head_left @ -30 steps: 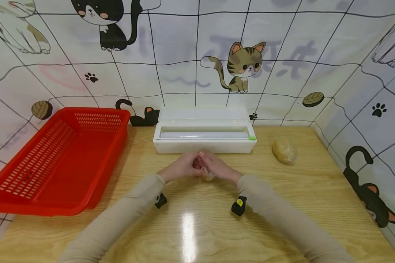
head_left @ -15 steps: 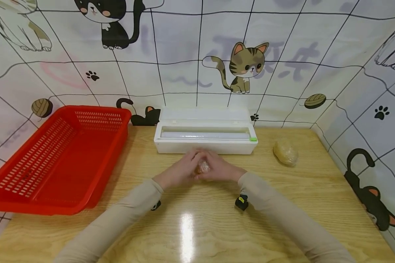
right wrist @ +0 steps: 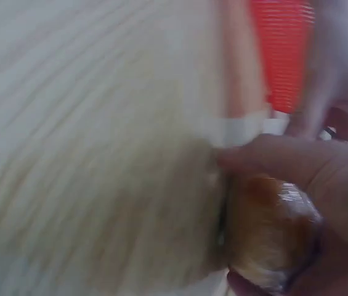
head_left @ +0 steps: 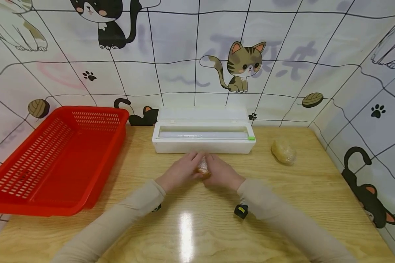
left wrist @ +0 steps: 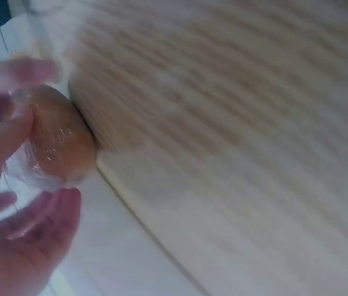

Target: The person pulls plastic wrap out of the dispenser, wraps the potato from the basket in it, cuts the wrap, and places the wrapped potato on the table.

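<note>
Between both hands sits a brown, rounded thing wrapped in cling film (head_left: 203, 168), its kind not clear. My left hand (head_left: 180, 171) holds it from the left, thumb and fingers curled at its side. From the other side my right hand (head_left: 222, 173) grips it, and the right wrist view shows the shiny brown thing (right wrist: 272, 231) inside the curve of thumb and fingers. Glossy film creases cover its surface in the left wrist view. Just beyond the hands stands a white cling film dispenser (head_left: 204, 147), lid raised, with a film roll (head_left: 204, 135) inside.
A red plastic basket (head_left: 102, 175) stands on the left of the wooden table (head_left: 217, 230). To the right lies a yellowish film-wrapped lump (head_left: 283, 151). A cat-patterned sheet (head_left: 174, 47) covers the walls behind and at the right.
Fingers of both hands have shifted around the wrapped thing, which shows more between them now. The hands stay in front of the dispenser; basket and yellowish lump have not moved.
</note>
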Available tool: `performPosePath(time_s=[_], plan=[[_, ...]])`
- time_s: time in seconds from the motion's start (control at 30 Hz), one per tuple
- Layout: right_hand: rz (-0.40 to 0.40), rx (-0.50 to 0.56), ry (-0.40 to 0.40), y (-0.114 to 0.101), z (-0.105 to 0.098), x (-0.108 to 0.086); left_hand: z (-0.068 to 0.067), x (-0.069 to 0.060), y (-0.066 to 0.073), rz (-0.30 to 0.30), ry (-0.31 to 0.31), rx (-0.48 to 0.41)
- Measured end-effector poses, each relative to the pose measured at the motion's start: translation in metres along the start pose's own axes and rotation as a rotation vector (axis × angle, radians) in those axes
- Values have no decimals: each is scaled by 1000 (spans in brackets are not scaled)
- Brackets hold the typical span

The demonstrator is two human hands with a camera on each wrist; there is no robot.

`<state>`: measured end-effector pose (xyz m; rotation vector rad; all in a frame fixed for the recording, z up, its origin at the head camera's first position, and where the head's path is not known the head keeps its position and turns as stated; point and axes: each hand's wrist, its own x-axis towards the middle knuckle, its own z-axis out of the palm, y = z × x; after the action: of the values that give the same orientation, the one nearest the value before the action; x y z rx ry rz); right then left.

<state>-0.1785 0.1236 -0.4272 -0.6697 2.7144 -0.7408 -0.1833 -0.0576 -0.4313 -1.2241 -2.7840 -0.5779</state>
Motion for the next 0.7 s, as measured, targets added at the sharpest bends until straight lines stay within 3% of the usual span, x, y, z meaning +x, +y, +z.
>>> performPosePath(time_s=[0.1,0.2,0.33,0.57,0.7], plan=[[-35,-38,65,3,5,1,3,-1,7,13,0,113],[-59,-20,86,5,8,3,6,-2,13,41,-4,309],[-58,-4,94,6,9,5,10,0,22,15,-36,528],[-66,-18,150,6,13,6,12,5,32,-42,49,579],[-73,-18,144,5,14,6,12,9,32,-77,5,564]])
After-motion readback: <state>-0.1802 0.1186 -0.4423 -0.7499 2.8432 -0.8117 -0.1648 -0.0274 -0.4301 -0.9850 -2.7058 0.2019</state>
